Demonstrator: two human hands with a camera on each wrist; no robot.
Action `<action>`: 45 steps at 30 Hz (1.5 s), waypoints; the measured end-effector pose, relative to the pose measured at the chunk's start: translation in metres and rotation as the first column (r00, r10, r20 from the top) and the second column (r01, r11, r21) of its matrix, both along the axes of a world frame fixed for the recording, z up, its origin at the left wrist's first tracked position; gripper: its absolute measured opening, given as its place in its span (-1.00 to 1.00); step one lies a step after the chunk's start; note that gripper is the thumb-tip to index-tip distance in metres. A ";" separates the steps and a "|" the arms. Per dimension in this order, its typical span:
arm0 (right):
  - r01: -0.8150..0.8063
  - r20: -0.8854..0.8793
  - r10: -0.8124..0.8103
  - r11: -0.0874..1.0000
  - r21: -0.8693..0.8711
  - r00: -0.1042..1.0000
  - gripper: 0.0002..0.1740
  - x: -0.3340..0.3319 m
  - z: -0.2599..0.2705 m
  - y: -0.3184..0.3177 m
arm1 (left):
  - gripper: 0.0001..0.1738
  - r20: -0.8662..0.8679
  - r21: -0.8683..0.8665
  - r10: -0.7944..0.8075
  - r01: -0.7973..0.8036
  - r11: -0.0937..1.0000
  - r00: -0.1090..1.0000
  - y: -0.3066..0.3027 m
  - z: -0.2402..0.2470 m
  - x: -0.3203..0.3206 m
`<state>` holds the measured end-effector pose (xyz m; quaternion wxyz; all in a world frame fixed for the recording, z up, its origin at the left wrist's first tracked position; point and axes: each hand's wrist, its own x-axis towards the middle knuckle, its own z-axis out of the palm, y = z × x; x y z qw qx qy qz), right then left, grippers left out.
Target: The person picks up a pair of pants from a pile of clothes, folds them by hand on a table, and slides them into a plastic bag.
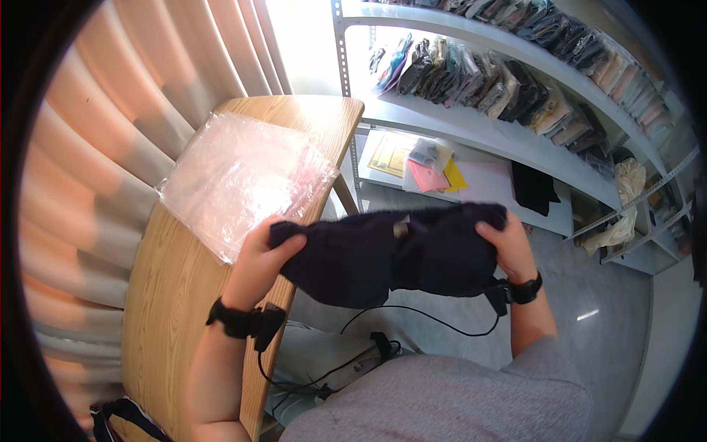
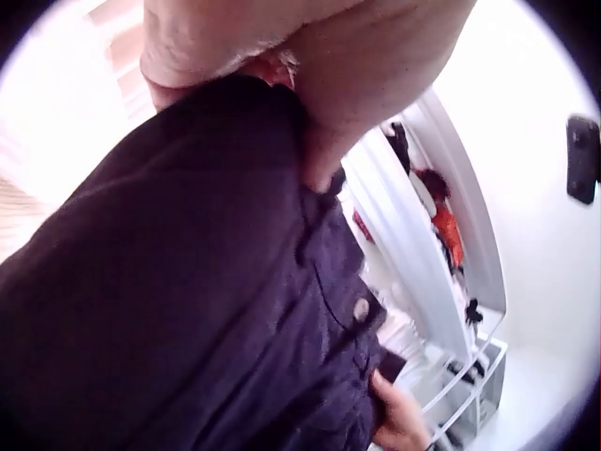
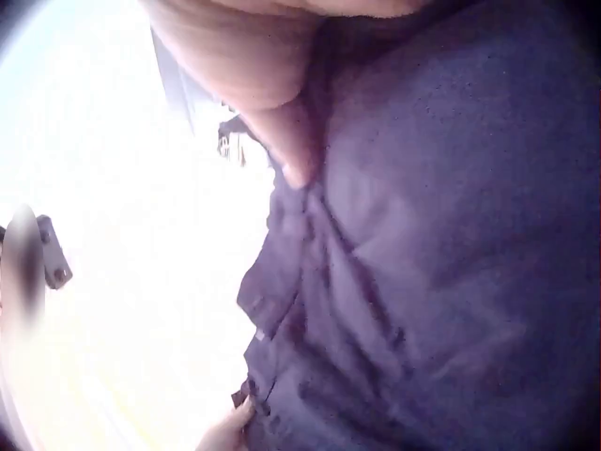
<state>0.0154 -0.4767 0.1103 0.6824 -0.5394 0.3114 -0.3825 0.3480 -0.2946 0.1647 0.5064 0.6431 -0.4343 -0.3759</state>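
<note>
A pair of dark navy shorts (image 1: 339, 258) is stretched out sideways in front of the person's body, held up in the air. My left hand (image 1: 258, 258) grips one end of the gathered waistband, thumb on the near side. At the other end, my right hand (image 1: 513, 247) pinches the waistband the same way. A small pale tag (image 1: 401, 228) shows at the middle of the waist. In the left wrist view, a round button (image 2: 362, 309) sits on the wrinkled waist. Cloth hides the fingers behind it.
On the wooden table (image 1: 169, 317) at left lies a stack of clear plastic bags (image 1: 243, 177). Curtains (image 1: 96, 184) hang beyond it. Metal shelves (image 1: 471, 125) with bagged garments (image 1: 471, 77) stand ahead and right. Cables (image 1: 434, 318) run from the wrist cameras across the lap.
</note>
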 end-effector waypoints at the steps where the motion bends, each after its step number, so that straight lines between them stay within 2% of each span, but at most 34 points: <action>1: 0.000 -0.001 0.000 1.000 -0.001 1.000 -0.69 0.009 -0.006 0.001 | -0.80 0.004 -0.012 0.052 -0.052 0.999 0.999 -0.009 -0.009 -0.004; 3: 0.088 0.077 -0.086 0.996 -0.016 0.993 -0.71 0.029 -0.022 -0.001 | -0.79 0.369 -0.253 0.220 -0.130 0.959 0.903 -0.028 -0.028 -0.014; 4: 0.132 0.101 -0.128 0.990 -0.037 0.987 -0.72 0.040 -0.025 0.002 | -0.76 0.336 -0.225 0.284 -0.216 0.950 0.898 -0.034 -0.038 -0.018; 5: 0.162 0.118 -0.154 0.985 -0.059 0.981 -0.72 0.047 -0.026 0.007 | -0.76 0.335 -0.228 0.288 -0.219 0.949 0.897 -0.038 -0.037 -0.027; 7: 0.222 0.132 -0.210 0.971 -0.088 0.969 -0.72 0.066 -0.028 0.021 | -0.76 0.364 -0.366 0.369 -0.233 0.901 0.855 -0.044 -0.038 -0.044; 9: 0.231 0.154 -0.211 0.965 -0.127 0.965 -0.74 0.081 -0.030 0.031 | -0.76 0.396 -0.361 0.352 -0.208 0.909 0.848 -0.043 -0.033 -0.060; 12: 0.208 0.153 -0.184 0.965 -0.159 0.971 -0.74 0.102 -0.019 0.049 | -0.70 0.314 -0.277 0.204 -0.116 0.954 0.927 -0.047 -0.029 -0.082; 13: 0.168 0.055 -0.160 0.963 -0.212 0.986 -0.75 0.104 -0.013 0.057 | -0.64 0.345 -0.275 0.171 -0.075 0.959 0.923 -0.048 -0.029 -0.087; 15: 0.114 -0.067 -0.147 0.928 -0.355 0.987 -0.76 0.114 -0.021 0.066 | -0.56 0.277 -0.225 0.049 0.015 0.974 0.960 -0.048 -0.030 -0.096; 16: 0.113 -0.067 -0.146 0.928 -0.354 0.987 -0.76 0.117 -0.022 0.068 | -0.44 0.258 -0.153 0.002 0.039 0.987 0.966 -0.048 -0.028 -0.098; 18: 0.056 0.049 -0.047 0.977 -0.205 0.998 -0.72 0.121 -0.023 0.071 | -0.40 0.190 -0.183 -0.028 0.063 0.981 0.981 -0.045 -0.030 -0.096; 19: 0.055 0.050 -0.046 0.977 -0.204 0.998 -0.72 0.120 -0.022 0.070 | -0.37 0.123 -0.214 -0.059 0.085 0.973 0.991 -0.044 -0.030 -0.095; 20: 0.012 0.090 0.008 0.977 -0.213 0.996 -0.68 0.119 -0.020 0.070 | -0.37 0.124 -0.215 -0.060 0.085 0.973 0.991 -0.042 -0.029 -0.093; 21: -0.032 0.130 0.062 0.974 -0.223 0.990 -0.64 0.116 -0.019 0.068 | -0.36 0.039 -0.184 -0.082 0.087 0.979 0.996 -0.040 -0.026 -0.093; 22: -0.032 0.130 0.062 0.975 -0.221 0.990 -0.64 0.115 -0.020 0.067 | -0.35 -0.048 -0.153 -0.101 0.092 0.984 0.994 -0.038 -0.024 -0.093; 25: -0.077 0.068 0.104 0.945 -0.318 0.992 -0.56 0.110 -0.027 0.061 | -0.38 -0.045 -0.130 -0.188 0.181 0.975 0.981 -0.034 -0.018 -0.086; 27: -0.100 0.060 0.114 0.974 -0.202 0.992 -0.54 0.104 -0.030 0.051 | -0.37 -0.078 -0.123 -0.223 0.212 0.969 0.972 -0.033 -0.011 -0.075; 28: -0.105 0.086 0.119 0.983 -0.151 0.989 -0.54 0.102 -0.030 0.050 | -0.35 0.309 -0.129 -0.220 0.270 0.954 0.925 -0.032 0.000 -0.066; 29: -0.102 0.087 0.116 0.984 -0.148 0.989 -0.54 0.100 -0.031 0.051 | -0.34 0.649 -0.114 -0.177 0.324 0.939 0.740 -0.032 0.007 -0.059; 30: -0.114 0.104 0.131 0.982 -0.152 0.986 -0.53 0.099 -0.031 0.051 | -0.27 0.778 -0.217 -0.018 0.296 0.930 0.628 -0.034 0.007 -0.055; 31: -0.127 0.121 0.147 0.979 -0.158 0.982 -0.52 0.099 -0.031 0.052 | -0.27 0.778 -0.215 -0.018 0.293 0.932 0.628 -0.037 0.011 -0.055; 33: -0.154 0.147 0.178 0.975 -0.161 0.973 -0.51 0.098 -0.024 0.057 | -0.20 0.933 -0.190 0.069 0.320 0.928 0.353 -0.040 0.020 -0.061; 34: -0.176 0.169 0.204 0.970 -0.166 0.964 -0.50 0.098 -0.021 0.060 | -0.15 0.956 -0.188 0.105 0.296 0.936 0.275 -0.043 0.012 -0.062; 35: -0.176 0.170 0.204 0.970 -0.165 0.964 -0.50 0.098 -0.018 0.061 | -0.15 0.956 -0.187 0.104 0.296 0.937 0.274 -0.044 0.012 -0.061; 37: -0.187 0.174 0.226 0.958 -0.216 0.958 -0.49 0.096 -0.015 0.062 | -0.25 0.949 0.023 -0.106 0.271 0.962 0.296 -0.049 0.012 -0.059; 38: -0.186 0.174 0.224 0.960 -0.211 0.959 -0.49 0.094 -0.017 0.061 | -0.25 0.949 0.028 -0.112 0.273 0.962 0.296 -0.051 0.014 -0.060; 40: -0.133 0.082 0.169 0.934 -0.331 0.982 -0.45 0.089 -0.019 0.051 | -0.43 0.892 0.196 -0.262 0.208 0.958 0.368 -0.055 0.019 -0.065; 41: -0.129 0.077 0.162 0.938 -0.322 0.984 -0.45 0.085 -0.019 0.044 | -0.43 0.887 0.204 -0.273 0.215 0.955 0.372 -0.058 0.021 -0.065; 42: -0.051 -0.092 -0.002 0.819 -0.572 0.996 -0.44 0.079 -0.017 0.035 | -0.49 0.918 0.141 -0.209 0.215 0.966 0.337 -0.062 0.023 -0.065; 43: -0.039 -0.209 -0.204 0.621 -0.783 0.956 -0.42 0.075 -0.017 0.027 | -0.54 0.943 0.075 -0.140 0.218 0.973 0.301 -0.065 0.026 -0.066; 44: 0.045 -0.139 -0.249 0.611 -0.790 0.958 -0.47 0.075 -0.027 0.018 | -0.59 0.935 0.107 -0.159 0.173 0.979 0.318 -0.067 0.036 -0.070; 45: 0.047 -0.141 -0.256 0.612 -0.790 0.956 -0.47 0.071 -0.043 0.014 | -0.59 0.934 0.108 -0.162 0.180 0.978 0.319 -0.070 0.043 -0.072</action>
